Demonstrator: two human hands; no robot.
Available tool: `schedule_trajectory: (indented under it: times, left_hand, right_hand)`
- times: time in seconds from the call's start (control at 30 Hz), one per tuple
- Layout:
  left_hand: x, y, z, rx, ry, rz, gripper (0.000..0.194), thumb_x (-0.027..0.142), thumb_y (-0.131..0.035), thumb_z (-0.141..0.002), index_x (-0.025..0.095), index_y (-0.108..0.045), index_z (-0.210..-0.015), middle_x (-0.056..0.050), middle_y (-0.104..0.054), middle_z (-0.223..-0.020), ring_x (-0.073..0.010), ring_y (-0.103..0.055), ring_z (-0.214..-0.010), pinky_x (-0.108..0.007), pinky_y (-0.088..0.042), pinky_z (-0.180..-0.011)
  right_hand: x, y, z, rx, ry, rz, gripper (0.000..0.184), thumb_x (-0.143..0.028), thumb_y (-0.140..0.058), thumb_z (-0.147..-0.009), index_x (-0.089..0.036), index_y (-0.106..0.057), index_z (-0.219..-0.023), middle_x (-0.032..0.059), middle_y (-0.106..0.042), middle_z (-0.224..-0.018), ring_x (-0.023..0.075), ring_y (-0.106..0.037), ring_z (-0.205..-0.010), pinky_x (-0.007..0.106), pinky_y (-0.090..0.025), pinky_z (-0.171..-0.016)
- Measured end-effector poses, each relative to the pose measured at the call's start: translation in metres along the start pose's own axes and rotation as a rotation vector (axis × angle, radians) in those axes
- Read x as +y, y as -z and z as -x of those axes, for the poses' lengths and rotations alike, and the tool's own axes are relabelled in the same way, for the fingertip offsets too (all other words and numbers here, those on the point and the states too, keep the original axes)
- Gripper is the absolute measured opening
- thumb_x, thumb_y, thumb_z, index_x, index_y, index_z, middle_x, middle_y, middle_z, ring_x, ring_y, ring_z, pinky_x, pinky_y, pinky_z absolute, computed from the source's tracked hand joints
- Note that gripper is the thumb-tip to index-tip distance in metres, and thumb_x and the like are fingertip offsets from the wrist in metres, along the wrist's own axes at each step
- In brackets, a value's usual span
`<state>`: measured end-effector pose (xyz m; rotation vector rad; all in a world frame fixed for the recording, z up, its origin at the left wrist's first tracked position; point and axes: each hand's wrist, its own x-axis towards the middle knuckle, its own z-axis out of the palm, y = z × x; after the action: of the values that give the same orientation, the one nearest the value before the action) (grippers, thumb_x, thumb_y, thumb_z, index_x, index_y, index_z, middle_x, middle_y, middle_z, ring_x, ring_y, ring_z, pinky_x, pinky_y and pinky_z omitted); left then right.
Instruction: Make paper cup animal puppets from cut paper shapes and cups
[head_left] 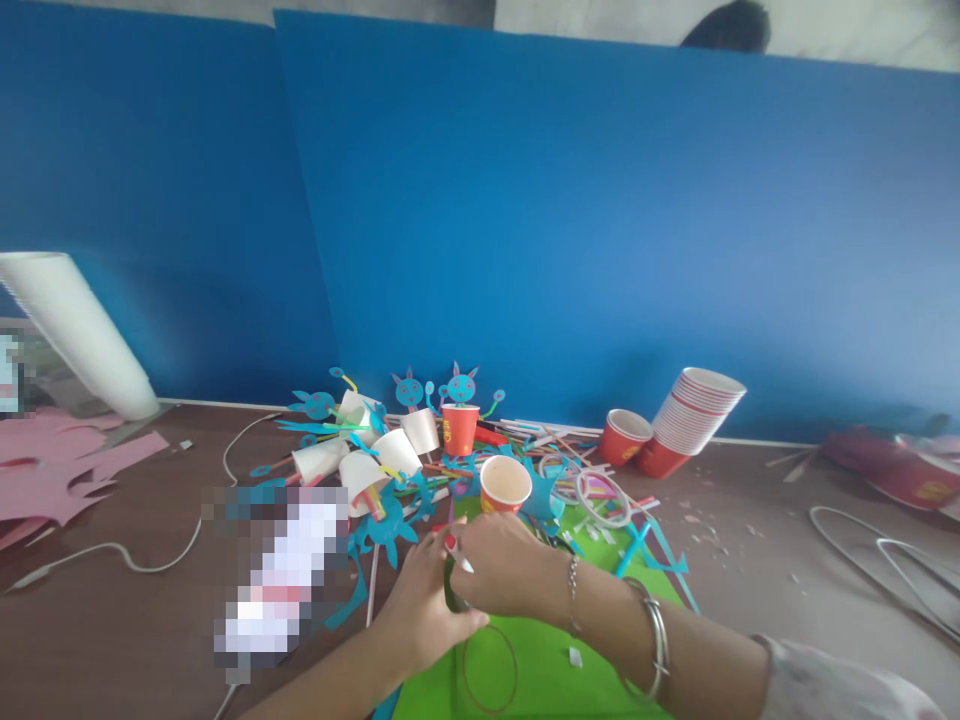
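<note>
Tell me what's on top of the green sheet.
On the green sheet: a thin brownish circle, a white scrap and, farther back, more scraps. Whatever the left hand and right hand cover cannot be seen.

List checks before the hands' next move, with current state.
1. Pen gripped: ok, in the right hand.
2. Pen touching the sheet: cannot tell, hands block the view.
3. Left hand grip: cannot tell, what lies between the hands is mostly hidden.
4. Nearest cup upright: ok, mouth up, just beyond the hands.
5. Sheet free of scraps: not ok, white scrap on it.
6. Cup stack upright: not ok, leans right.
</note>
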<state>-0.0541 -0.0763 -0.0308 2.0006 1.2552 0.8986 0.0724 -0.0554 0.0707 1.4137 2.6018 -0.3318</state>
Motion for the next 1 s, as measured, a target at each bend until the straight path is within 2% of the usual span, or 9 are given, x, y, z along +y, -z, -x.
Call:
schedule_trajectory:
  times: [0.1,0.2,0.3,0.47,0.57,0.73,0.87,1.0]
  left_hand:
    - [0.003,0.002,-0.002,-0.026,-0.029,0.027,0.059,0.02,-0.076,-0.06,0.025,-0.06,-0.117,-0.009,-0.064,-0.117,-0.0329,-0.055,-0.114,-0.048,-0.042,-0.1]
    - [-0.003,0.0,-0.001,-0.022,-0.007,0.025,0.07,0.018,-0.076,-0.057,0.027,-0.056,-0.124,-0.009,-0.061,-0.123,-0.0348,-0.053,-0.117,-0.05,-0.04,-0.101]
    - [-0.011,-0.003,0.002,-0.005,0.009,0.041,0.082,0.018,-0.075,-0.056,0.025,-0.047,-0.133,-0.01,-0.063,-0.118,-0.0347,-0.053,-0.116,-0.05,-0.04,-0.1]
    - [-0.01,-0.004,0.002,-0.074,0.029,0.025,0.089,0.009,-0.067,-0.056,0.019,-0.036,-0.139,-0.007,-0.065,-0.106,-0.0293,-0.056,-0.105,-0.044,-0.041,-0.097]
    - [-0.006,-0.003,0.0,-0.102,0.075,0.013,0.087,0.011,-0.066,-0.056,0.018,-0.036,-0.138,-0.007,-0.065,-0.104,-0.0285,-0.055,-0.105,-0.044,-0.038,-0.099]
    - [-0.003,-0.002,-0.001,-0.115,0.139,0.041,0.085,0.017,-0.068,-0.056,0.018,-0.038,-0.136,-0.006,-0.063,-0.103,-0.0283,-0.053,-0.106,-0.044,-0.037,-0.1]
    - [-0.005,0.0,0.0,-0.109,0.151,0.064,0.086,0.017,-0.069,-0.056,0.018,-0.039,-0.136,-0.008,-0.062,-0.107,-0.0294,-0.052,-0.108,-0.044,-0.038,-0.098]
    - [-0.006,0.0,-0.001,-0.116,0.166,0.068,0.087,0.017,-0.071,-0.055,0.019,-0.039,-0.136,-0.009,-0.061,-0.108,-0.0307,-0.051,-0.109,-0.045,-0.037,-0.098]
  right_hand:
    - [-0.001,-0.002,0.005,0.016,0.028,0.058,0.032,-0.021,-0.048,-0.077,-0.01,-0.067,-0.1,0.017,-0.074,-0.08,0.0291,-0.069,-0.07,0.03,-0.04,-0.051]
    - [0.001,-0.007,0.01,0.034,0.088,0.1,0.033,-0.024,-0.046,-0.081,-0.011,-0.063,-0.106,0.0161,-0.073,-0.082,0.0294,-0.068,-0.07,0.031,-0.041,-0.053]
    - [0.005,-0.014,0.017,0.055,0.159,0.105,0.027,-0.023,-0.045,-0.084,-0.012,-0.063,-0.101,0.0137,-0.072,-0.084,0.027,-0.067,-0.072,0.032,-0.042,-0.056]
    - [0.017,-0.034,0.03,0.117,0.261,0.043,0.018,-0.018,-0.049,-0.08,-0.014,-0.062,-0.092,0.011,-0.068,-0.091,0.0238,-0.062,-0.081,0.032,-0.044,-0.067]
    - [0.026,-0.047,0.037,0.192,0.242,-0.07,0.015,-0.017,-0.049,-0.081,-0.016,-0.061,-0.088,0.0081,-0.066,-0.088,0.0208,-0.06,-0.079,0.03,-0.044,-0.067]
    - [0.039,-0.055,0.042,0.292,0.162,-0.416,0.015,-0.016,-0.049,-0.085,-0.019,-0.063,-0.088,0.0038,-0.065,-0.086,0.0158,-0.059,-0.077,0.025,-0.045,-0.069]
    - [0.047,-0.059,0.039,0.297,0.123,-0.662,0.013,-0.015,-0.051,-0.084,-0.02,-0.063,-0.086,0.0015,-0.067,-0.085,0.0151,-0.06,-0.08,0.026,-0.045,-0.074]
    - [0.051,-0.058,0.036,0.261,0.113,-0.775,0.011,-0.016,-0.054,-0.082,-0.019,-0.064,-0.084,0.0009,-0.067,-0.082,0.015,-0.059,-0.078,0.026,-0.046,-0.073]
